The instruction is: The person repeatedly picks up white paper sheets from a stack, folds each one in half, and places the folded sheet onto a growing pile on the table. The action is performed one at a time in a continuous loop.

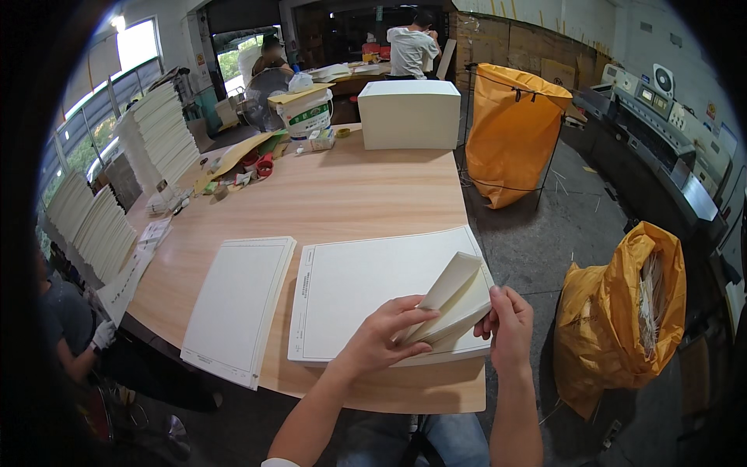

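A thick stack of large white printed sheets [366, 288] lies on the wooden table [350, 194] in front of me. Its near right corner [455, 292] is lifted and curled up into a fanned bundle. My left hand [385, 335] presses its fingers under and against that lifted bundle. My right hand [510, 327] pinches the bundle's edge from the right. A second, thinner stack of white sheets [237, 307] lies flat to the left, overhanging the table's near edge.
A white box [408, 113], a bag and small clutter stand at the table's far end. Tall paper stacks [159, 136] line the left. Orange sacks [510, 128] [622, 319] stand on the floor right. A person sits at lower left [74, 335]; others work at the back.
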The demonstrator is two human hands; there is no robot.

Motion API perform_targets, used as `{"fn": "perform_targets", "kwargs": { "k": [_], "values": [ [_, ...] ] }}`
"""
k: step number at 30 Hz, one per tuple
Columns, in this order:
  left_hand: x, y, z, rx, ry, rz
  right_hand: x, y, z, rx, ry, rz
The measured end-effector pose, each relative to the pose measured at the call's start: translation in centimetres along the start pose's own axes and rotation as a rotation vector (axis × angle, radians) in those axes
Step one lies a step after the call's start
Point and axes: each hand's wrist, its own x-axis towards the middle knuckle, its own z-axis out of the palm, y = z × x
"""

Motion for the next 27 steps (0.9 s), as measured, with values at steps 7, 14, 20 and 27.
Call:
{"fn": "perform_targets", "kwargs": {
  "k": [7,14,20,27],
  "values": [
    [-0.1,-0.9,0.2,0.079,0.046,0.061,0.0,-0.1,0.4,-0.082,-0.004,-0.002],
    [0.0,0.0,0.4,0.084,0.003,0.06,0.2,-0.2,-0.1,0.06,-0.03,0.045],
    [0.0,0.4,0.1,-0.001,0.039,-0.023,-2.9,2.4,0.0,-0.759,0.335,-0.698],
    [0.1,0.7,1.1,0.584,-0.061,0.307,-5.7,5.0,-1.0,-1.11,-0.349,-0.42]
  ]
}}
